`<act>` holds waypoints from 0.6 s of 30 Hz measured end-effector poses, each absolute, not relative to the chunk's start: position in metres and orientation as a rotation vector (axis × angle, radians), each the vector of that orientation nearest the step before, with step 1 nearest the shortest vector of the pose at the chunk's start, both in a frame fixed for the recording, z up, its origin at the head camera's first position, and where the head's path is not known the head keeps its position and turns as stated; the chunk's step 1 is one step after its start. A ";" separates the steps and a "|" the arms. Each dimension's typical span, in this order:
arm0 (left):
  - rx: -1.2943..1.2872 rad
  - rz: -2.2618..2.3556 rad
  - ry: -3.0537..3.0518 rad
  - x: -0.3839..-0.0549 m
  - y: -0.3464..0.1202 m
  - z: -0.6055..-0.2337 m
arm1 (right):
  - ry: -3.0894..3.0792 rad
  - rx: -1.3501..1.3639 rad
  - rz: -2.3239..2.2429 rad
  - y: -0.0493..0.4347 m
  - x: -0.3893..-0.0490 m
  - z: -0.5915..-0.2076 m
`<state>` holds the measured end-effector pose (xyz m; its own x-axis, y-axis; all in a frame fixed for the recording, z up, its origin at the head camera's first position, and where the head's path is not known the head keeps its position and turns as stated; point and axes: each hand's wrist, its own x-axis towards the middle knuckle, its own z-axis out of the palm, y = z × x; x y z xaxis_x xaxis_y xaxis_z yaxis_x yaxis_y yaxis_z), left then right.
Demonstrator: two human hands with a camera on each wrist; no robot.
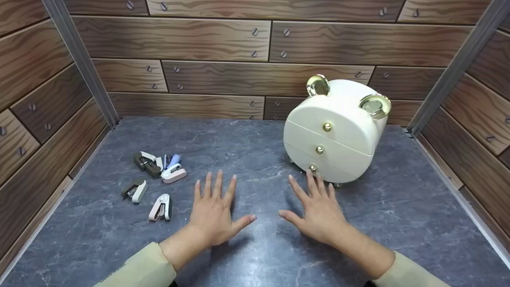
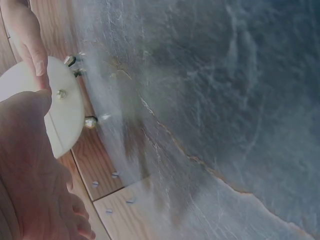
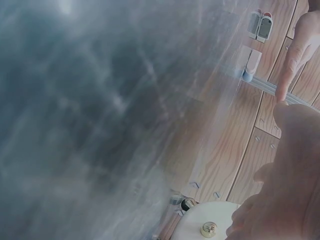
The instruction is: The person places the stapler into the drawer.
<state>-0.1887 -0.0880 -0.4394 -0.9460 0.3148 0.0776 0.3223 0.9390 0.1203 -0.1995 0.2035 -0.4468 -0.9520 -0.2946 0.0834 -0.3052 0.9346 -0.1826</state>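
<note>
My left hand is spread palm down low over the table, holding nothing. Likewise spread and holding nothing, my right hand has its fingertips just in front of a round white drawer box; in the head view they overlap its lowest gold knob, and contact cannot be told. The box has gold ears and several gold knobs, its drawers closed. Left of my left hand lie several small staplers: a white one nearest, a brown-and-white one, a pink-and-white one, another brown one, and a blue one partly hidden.
A dark grey marbled tabletop lies under everything. Wood-patterned panels wall the back and both sides, with grey metal posts in the back corners. The drawer box stands near the back right.
</note>
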 end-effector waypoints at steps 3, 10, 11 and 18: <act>-0.501 -0.193 -3.031 -0.189 -0.088 -0.439 | -3.036 0.466 0.299 0.204 -0.199 -0.446; -0.498 -0.186 -3.023 -0.189 -0.088 -0.437 | -3.023 0.461 0.275 0.204 -0.198 -0.447; -0.497 -0.188 -3.024 -0.189 -0.088 -0.437 | -3.022 0.460 0.272 0.204 -0.198 -0.447; -0.492 -0.190 -3.029 -0.190 -0.089 -0.436 | -3.030 0.454 0.288 0.204 -0.199 -0.445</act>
